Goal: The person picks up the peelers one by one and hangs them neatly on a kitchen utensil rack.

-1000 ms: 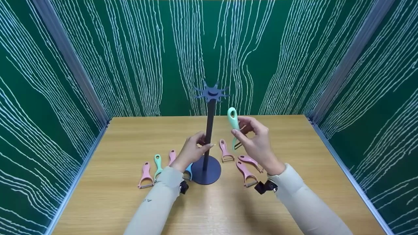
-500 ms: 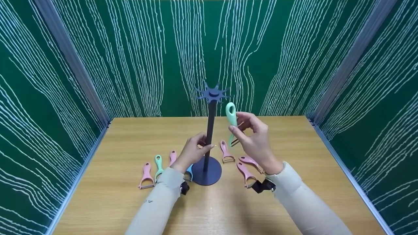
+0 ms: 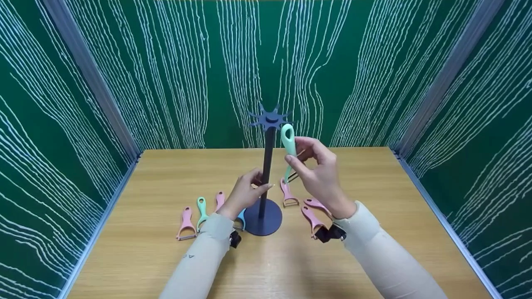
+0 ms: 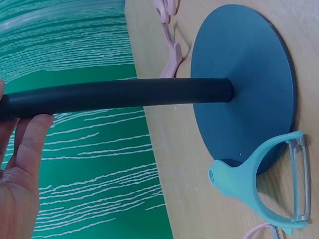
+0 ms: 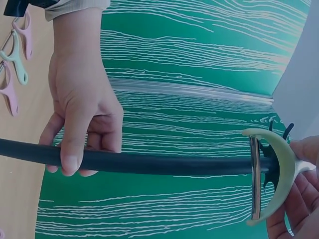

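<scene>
My left hand [image 3: 243, 193] grips the dark pole [image 3: 268, 164] of an upright stand partway up, thumb on one side and fingers on the other. My right hand [image 3: 322, 176] pinches a mint-green vegetable peeler [image 3: 288, 143] by its handle, loop end up and blade down. That loop is close to the right side of the star-shaped hook top [image 3: 267, 120], overlapping a hook tip in the head view. In the right wrist view the peeler's curved fork and metal blade [image 5: 256, 184] cross in front of the pole. No peeler hangs on the hooks.
A blue peeler [image 4: 239, 186] lies against the stand's round base [image 3: 270, 226]. Left of it on the wooden table lie a pink peeler [image 3: 186, 224], a green one [image 3: 202, 211] and another pink. Several pink peelers [image 3: 288, 194] lie right of the base. Green patterned walls surround the table.
My right hand has moved up and left with the green peeler, bringing its loop to the hook top. My left hand stays on the pole.
</scene>
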`<state>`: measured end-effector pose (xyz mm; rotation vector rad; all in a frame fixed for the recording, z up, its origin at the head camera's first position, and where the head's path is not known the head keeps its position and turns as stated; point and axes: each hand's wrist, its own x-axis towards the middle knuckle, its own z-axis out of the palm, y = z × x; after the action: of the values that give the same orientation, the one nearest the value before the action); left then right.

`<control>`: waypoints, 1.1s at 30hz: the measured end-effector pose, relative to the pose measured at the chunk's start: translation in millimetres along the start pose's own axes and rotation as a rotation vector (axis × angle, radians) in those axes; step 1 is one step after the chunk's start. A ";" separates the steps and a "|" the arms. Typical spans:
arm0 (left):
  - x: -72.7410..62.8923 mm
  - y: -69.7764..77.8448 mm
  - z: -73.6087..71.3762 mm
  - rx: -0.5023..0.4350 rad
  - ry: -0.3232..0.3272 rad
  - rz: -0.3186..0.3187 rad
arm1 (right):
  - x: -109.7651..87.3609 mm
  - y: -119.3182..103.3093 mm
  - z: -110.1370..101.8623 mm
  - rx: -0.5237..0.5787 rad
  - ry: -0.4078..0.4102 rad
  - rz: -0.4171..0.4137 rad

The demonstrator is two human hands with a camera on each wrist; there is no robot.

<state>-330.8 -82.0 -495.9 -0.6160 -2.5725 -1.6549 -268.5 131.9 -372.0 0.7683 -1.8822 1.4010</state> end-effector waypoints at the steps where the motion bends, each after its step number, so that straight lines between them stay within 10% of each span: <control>1: -0.2 -0.2 0.3 0.000 0.000 -0.002 | 0.4 -0.3 0.6 0.002 0.000 0.003; 33: 1.1 -0.8 1.2 -0.019 -0.005 0.007 | 3.3 5.5 27.0 0.019 -0.050 0.066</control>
<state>-331.9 -80.9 -496.8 -0.6296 -2.5576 -1.6799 -279.0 107.1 -378.2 0.7629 -1.9513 1.4548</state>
